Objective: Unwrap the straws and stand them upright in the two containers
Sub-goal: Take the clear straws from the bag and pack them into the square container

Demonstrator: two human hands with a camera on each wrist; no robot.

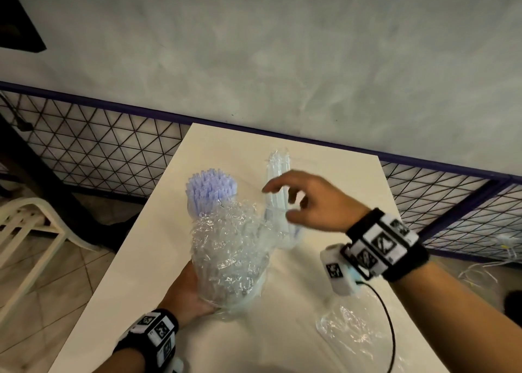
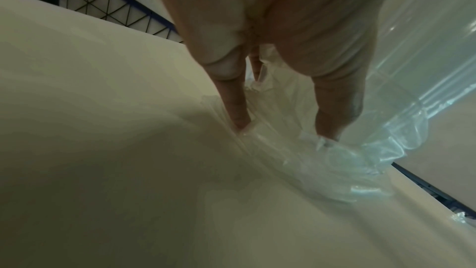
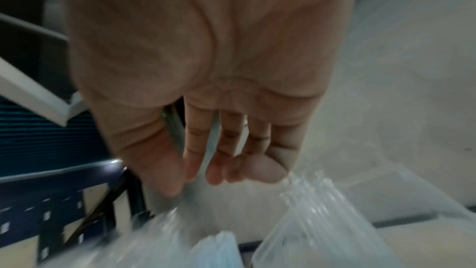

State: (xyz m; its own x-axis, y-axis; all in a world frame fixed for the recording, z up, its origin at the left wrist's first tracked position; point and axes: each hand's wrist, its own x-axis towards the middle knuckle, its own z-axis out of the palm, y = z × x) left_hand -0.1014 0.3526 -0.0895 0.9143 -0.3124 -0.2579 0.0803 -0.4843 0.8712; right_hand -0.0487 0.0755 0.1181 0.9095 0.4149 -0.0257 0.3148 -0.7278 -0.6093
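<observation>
At the cream table (image 1: 231, 344), I hold the bundle of pale purple straws (image 1: 210, 187) upright with my left hand (image 1: 186, 290), fingers curled round its base where the crinkled clear wrap (image 1: 231, 248) has bunched down, straw tips bare above it. My right hand (image 1: 313, 200) hovers just above and behind the wrap, fingers loosely spread and holding nothing. Behind it stands a clear container (image 1: 278, 191) with transparent straws in it; I cannot tell where the second container is. A spent wrapper (image 1: 350, 330) lies near the table's right front corner. The risk, as I judge it, is the loose bundle splaying or toppling once the wrap slips free, since only the base is gripped; a careless sweep of my right hand could also knock the tall container over. Open tabletop lies right of the container and at the far edge; the left edge runs close beside the bundle, with floor and a white chair (image 1: 25, 225) below.
</observation>
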